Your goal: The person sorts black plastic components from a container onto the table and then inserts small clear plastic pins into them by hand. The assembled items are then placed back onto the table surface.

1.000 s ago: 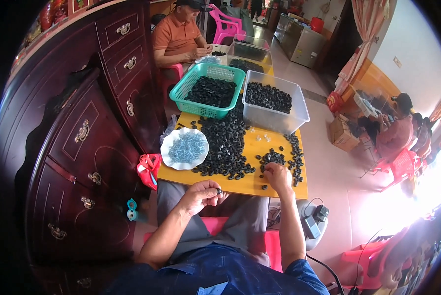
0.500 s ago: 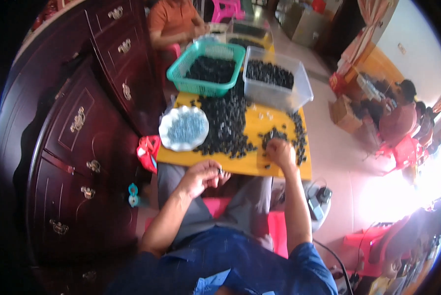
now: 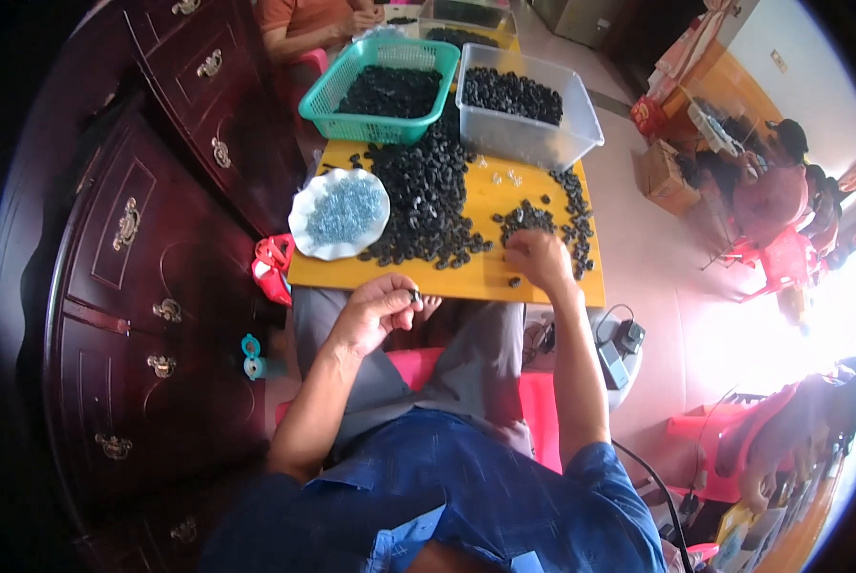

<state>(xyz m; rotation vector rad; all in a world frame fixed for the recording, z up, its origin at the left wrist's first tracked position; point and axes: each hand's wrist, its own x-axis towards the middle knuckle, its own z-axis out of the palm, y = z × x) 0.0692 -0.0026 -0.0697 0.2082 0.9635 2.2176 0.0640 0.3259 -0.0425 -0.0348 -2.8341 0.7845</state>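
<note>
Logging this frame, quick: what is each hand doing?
Left hand: closed, pinching a small dark piece.
Right hand: on the black pieces; grip cannot be told.

Bright sunlight glares white at the right edge. The left side is dark. Edges bend round and look blurry.

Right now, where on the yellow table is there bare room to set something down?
Bare table shows between the big pile and the right strip of black parts, and along the near edge between the plate and right hand. The far end is crowded by the green basket and clear bin.
</note>
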